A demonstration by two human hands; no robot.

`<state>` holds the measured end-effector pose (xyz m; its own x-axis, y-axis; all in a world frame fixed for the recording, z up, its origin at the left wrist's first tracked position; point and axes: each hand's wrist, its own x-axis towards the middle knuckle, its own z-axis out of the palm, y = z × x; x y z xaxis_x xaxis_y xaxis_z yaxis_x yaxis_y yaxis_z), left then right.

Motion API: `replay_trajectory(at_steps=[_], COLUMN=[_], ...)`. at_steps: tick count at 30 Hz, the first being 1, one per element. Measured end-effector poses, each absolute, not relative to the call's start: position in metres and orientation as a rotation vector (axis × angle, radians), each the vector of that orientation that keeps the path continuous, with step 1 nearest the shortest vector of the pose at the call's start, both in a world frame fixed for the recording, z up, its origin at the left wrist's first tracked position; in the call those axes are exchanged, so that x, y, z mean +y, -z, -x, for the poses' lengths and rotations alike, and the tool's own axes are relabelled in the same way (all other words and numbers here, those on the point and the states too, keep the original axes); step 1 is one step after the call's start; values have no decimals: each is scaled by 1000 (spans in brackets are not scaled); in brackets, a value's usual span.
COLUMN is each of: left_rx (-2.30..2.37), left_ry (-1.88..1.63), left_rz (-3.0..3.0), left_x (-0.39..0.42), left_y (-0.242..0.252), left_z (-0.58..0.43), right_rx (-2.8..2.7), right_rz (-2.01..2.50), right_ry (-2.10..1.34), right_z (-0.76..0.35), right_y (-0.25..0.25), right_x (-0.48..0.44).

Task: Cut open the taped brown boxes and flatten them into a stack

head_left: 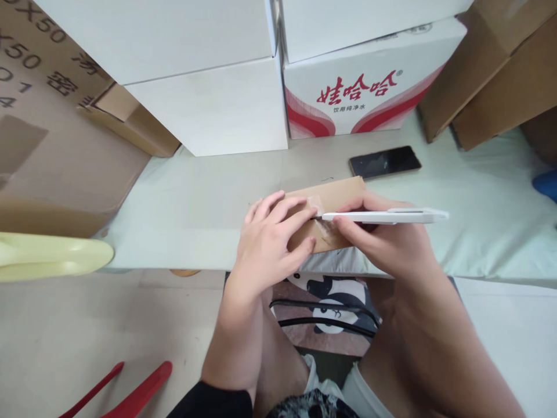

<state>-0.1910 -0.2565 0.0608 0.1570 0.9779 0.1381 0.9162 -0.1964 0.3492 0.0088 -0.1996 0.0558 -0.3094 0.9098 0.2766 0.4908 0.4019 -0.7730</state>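
A small brown cardboard box (343, 190) lies near the front edge of the cloth-covered surface, with clear tape (315, 205) across its top. My left hand (272, 235) rests on its left part, fingers spread and pressed flat. In my right hand (391, 232) is a white utility knife (383, 216), closed between thumb and fingers over the box's right side. The knife's tip touches or nearly touches the tape, close to my left index fingertip. Whether the tape is cut through I cannot tell.
Behind the box lies a black phone (385, 162). White cartons (217, 110) and a red-and-white printed carton (365, 98) stand at the back. Brown cartons flank both sides (65, 157). A pale yellow object (52, 255) juts in at left; red plastic legs (143, 389) are below.
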Motion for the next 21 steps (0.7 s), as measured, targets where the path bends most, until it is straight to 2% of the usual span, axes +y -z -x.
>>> replay_trajectory(at_steps=[10, 21], left_rx=[1863, 1855], left_ry=[-505, -533], left_rz=[-2251, -2246], left_x=[-257, -257], left_y=[-61, -59], left_z=[191, 192], right_rx=[-1853, -1686], right_rz=[1235, 1323], right_ry=[-689, -787], right_z=[-7, -8], right_y=[-59, -55], right_x=[-200, -201])
